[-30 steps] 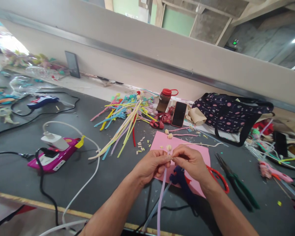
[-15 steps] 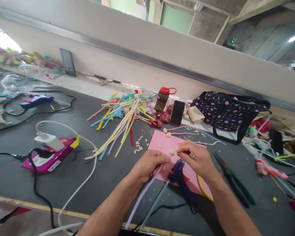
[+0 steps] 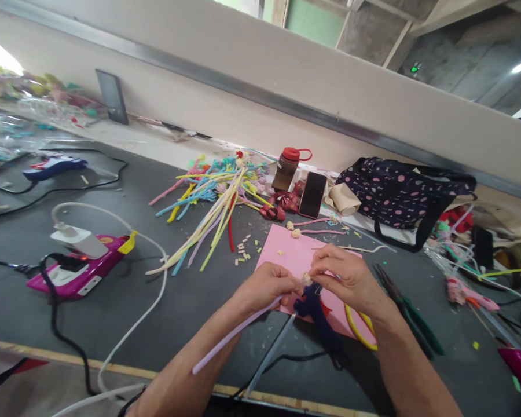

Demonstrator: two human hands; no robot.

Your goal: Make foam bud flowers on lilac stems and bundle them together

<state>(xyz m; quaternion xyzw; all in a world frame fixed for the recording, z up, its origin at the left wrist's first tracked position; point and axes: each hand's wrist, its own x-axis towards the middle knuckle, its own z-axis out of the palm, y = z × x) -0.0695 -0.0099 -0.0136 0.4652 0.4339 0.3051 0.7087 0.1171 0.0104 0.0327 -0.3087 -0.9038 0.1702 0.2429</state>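
Observation:
Between the fingers of my left hand is a lilac fuzzy stem, closed in a pinch; its free end slants down over my forearm. A small cream flower-like tuft sits at the stem's upper end. My right hand has its thumb and fingertips pinched together at that tuft. Beneath both hands lies a pink sheet. A dark blue glue gun rests partly on it, a clear glue stick running out of its back. A yellow loop shows beside my right wrist.
Green-handled pliers lie right of my right arm. Colourful fuzzy stems are heaped ahead, near a bottle, a phone and a patterned bag. A magenta power strip with cables is at left.
My right fingertips have come in to the cream tuft, which was apart from them before. The lilac stem's free end has swung left and up. The view has shifted slightly.

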